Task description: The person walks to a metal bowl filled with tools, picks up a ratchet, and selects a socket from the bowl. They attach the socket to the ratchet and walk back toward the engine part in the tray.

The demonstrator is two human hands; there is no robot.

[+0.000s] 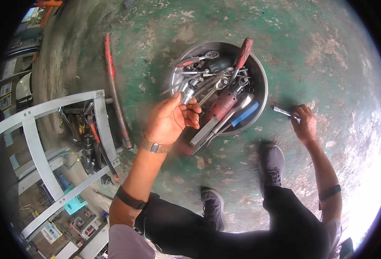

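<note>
Shiny metal is filling both hands: the left hand (173, 117) is pinching one stubby, rounded socket (188, 95) over the basin's left edge; the right hand (306, 124) is clasping one slim bar (284, 112) near its right edge. One round, smooth-rimmed basin (265, 93) is holding jumbled tools, one blue handle (245, 114) among them. One flaking red pipe (109, 62) is lying beyond, on scuffed green floor (298, 56).

Red pipe (114, 88) on green floor (320, 64); grey rack (65, 103)
</note>
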